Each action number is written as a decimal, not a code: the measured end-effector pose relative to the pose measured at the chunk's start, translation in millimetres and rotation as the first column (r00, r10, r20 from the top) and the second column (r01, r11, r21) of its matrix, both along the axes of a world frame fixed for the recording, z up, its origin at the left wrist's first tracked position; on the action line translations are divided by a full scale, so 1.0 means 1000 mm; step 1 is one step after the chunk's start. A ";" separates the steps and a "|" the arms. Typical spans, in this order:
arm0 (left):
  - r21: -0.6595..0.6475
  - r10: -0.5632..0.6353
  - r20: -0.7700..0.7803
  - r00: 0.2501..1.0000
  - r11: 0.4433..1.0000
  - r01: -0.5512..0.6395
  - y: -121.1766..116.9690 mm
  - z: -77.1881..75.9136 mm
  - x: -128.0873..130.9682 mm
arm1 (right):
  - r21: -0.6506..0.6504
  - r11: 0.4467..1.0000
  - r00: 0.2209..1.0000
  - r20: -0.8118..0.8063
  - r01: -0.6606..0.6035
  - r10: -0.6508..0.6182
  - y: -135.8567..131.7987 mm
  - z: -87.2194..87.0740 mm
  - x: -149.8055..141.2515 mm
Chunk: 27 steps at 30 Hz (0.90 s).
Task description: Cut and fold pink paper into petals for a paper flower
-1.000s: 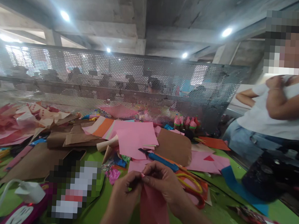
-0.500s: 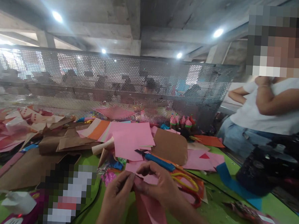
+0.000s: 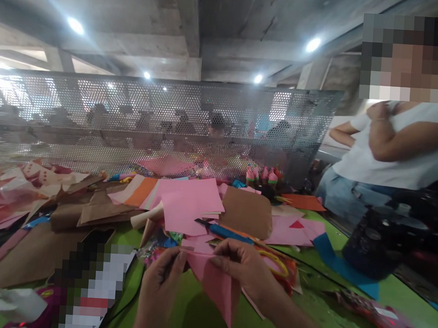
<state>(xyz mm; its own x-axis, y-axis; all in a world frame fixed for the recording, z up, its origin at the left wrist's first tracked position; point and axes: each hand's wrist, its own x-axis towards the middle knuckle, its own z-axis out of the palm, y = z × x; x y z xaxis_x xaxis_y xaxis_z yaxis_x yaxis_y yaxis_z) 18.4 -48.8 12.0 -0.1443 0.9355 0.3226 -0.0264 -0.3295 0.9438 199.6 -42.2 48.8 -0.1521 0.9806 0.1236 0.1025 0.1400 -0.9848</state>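
Place: craft workshop
Desk [image 3: 195, 316]: strewn with coloured paper [image 3: 192, 207]
Ceiling [image 3: 239, 17]: bare concrete beams [image 3: 155, 45]
Perforated screen [image 3: 193, 100]: probably people [image 3: 217, 123] behind

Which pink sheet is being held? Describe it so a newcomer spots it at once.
Find the green table, then its near side at bottom centre. There the left hand and right hand hold a pink sheet that tapers downward. Unlike the flat pink sheets beyond, it hangs from both hands.
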 end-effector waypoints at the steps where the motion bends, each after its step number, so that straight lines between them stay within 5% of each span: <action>1: 0.000 -0.010 0.008 1.000 1.000 0.010 0.001 0.001 -0.001 | 0.025 1.000 1.000 0.030 0.007 -0.008 0.001 0.001 0.001; 13: -0.029 -0.168 0.086 0.982 0.985 0.171 0.006 0.004 -0.005 | 0.095 0.995 0.992 0.123 -0.030 0.018 0.005 0.004 0.006; 21: 0.163 -0.052 -0.155 0.987 0.984 0.078 0.005 0.008 -0.010 | 0.103 0.995 0.990 0.140 -0.012 -0.002 0.006 0.003 0.008; 27: 0.157 -0.002 -0.209 0.978 0.987 0.035 0.006 0.011 -0.010 | 0.139 0.990 0.985 0.170 -0.015 -0.009 0.005 0.006 0.007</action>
